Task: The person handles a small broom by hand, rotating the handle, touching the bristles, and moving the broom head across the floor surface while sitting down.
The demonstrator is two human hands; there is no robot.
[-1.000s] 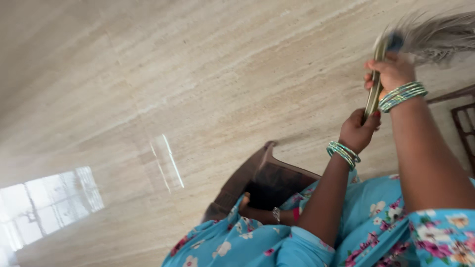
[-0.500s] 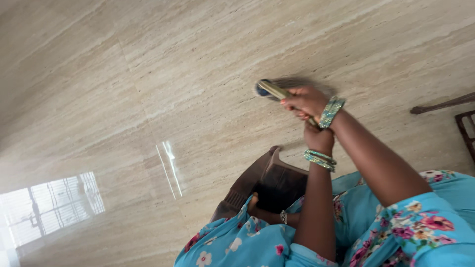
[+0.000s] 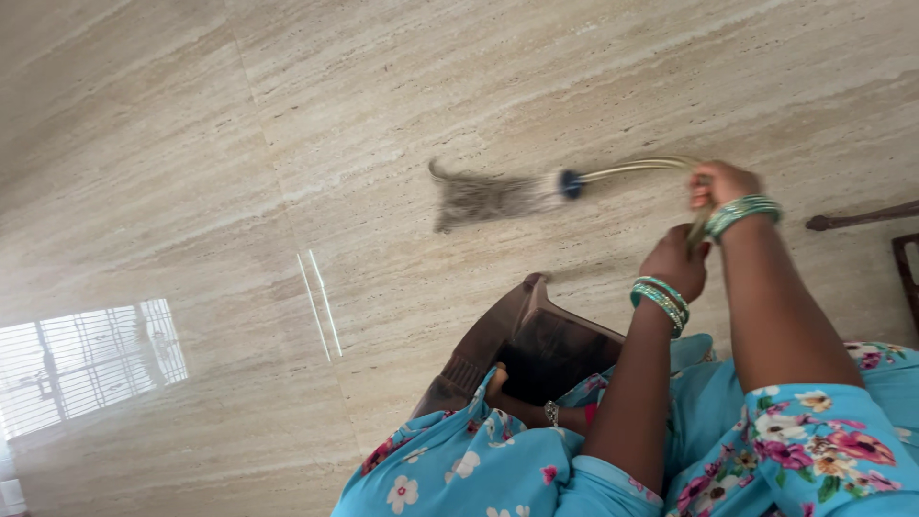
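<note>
Glossy beige stone floor (image 3: 287, 115), window reflection (image 3: 86, 359)

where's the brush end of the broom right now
In the head view the broom's brush end is over the pale stone floor, left of both hands and beyond the brown plastic chair.

Brown plastic stool (image 3: 536, 345), perhaps; glossy floor (image 3: 287, 115).

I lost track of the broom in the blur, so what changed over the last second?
The broom swung from upper right, bristles up, to point left, bristles spread low over the floor. Both hands kept hold of its handle: right hand above, left hand below. The brown chair and foot stayed put.
</note>
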